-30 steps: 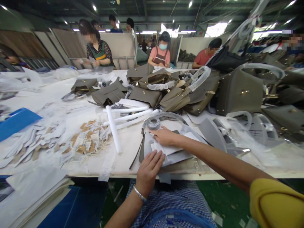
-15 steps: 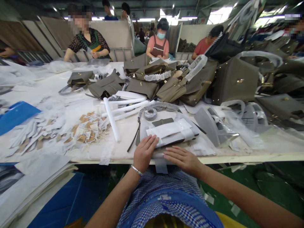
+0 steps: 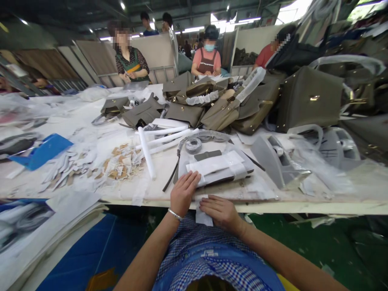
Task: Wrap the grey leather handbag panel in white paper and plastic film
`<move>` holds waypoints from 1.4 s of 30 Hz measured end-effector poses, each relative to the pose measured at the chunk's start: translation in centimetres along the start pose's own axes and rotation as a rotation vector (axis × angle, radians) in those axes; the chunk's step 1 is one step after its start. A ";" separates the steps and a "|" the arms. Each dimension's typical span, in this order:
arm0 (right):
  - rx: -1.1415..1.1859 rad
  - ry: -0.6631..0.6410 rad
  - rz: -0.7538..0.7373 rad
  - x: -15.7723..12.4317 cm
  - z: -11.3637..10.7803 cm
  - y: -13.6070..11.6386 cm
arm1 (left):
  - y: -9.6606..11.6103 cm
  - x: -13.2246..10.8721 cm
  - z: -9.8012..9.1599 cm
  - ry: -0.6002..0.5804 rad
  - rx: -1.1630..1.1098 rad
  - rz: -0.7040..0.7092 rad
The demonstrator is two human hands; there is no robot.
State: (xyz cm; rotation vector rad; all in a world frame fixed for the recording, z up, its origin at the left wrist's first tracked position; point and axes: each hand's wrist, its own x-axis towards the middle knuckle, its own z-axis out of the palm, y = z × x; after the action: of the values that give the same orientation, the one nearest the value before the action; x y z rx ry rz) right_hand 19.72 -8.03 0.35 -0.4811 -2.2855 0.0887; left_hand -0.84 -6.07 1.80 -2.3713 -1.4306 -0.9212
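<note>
In front of me lies a flat grey-brown bag, its top partly covered by white wrapping paper. My left hand rests with stretched fingers on the bag's near left corner. Lower down, at the table's front edge, my right hand lies flat with its fingers extended. Its fingertips touch a small translucent white sheet that hangs over the edge. A clear-wrapped strap is coiled just behind the bag.
Several white tubes and a heap of paper tags lie to the left, with a blue folder beyond. Olive handbags are piled at the back and right. Grey plastic-wrapped pieces stand at right. Co-workers are across the table.
My right hand has moved down and left, from beside the bag to the small sheet at the table edge. My left hand stays on the bag. The view has shifted slightly left.
</note>
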 end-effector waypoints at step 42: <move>-0.137 -0.428 0.756 13.4 -0.7 8.5 | -0.2 0.4 -0.6 -0.052 -0.092 -0.081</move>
State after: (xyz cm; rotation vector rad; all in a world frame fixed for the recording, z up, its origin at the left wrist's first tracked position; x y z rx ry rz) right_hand 14.57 4.70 8.36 -1.4992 -2.3899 0.4455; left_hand -1.12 -6.02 2.49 -2.4357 -1.5463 -0.9717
